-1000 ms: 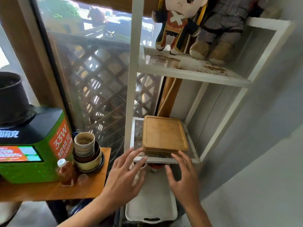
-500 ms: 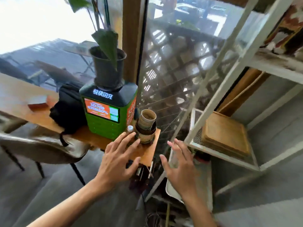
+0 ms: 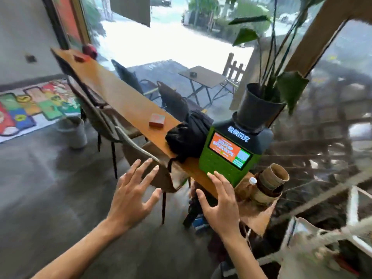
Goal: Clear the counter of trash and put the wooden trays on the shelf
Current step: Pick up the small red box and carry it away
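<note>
Here, a long wooden tabletop (image 3: 124, 97) is seen along a window, carrying a red block (image 3: 157, 120), black bag (image 3: 187, 135) and green machine (image 3: 227, 158). Left hand (image 3: 130, 196) and right hand (image 3: 220, 206) are spread wide, nothing held; wooden trays are out of view.

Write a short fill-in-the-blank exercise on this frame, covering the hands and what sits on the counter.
1. Both the left hand and the right hand hold ____.
2. The black plant pot stands on top of the ____ machine.
3. The black bag lies on the counter directly beside the machine's ____ side.
4. The stack of paper cups is at the counter's ____ end.

Missing words: nothing; green; left; near
</note>
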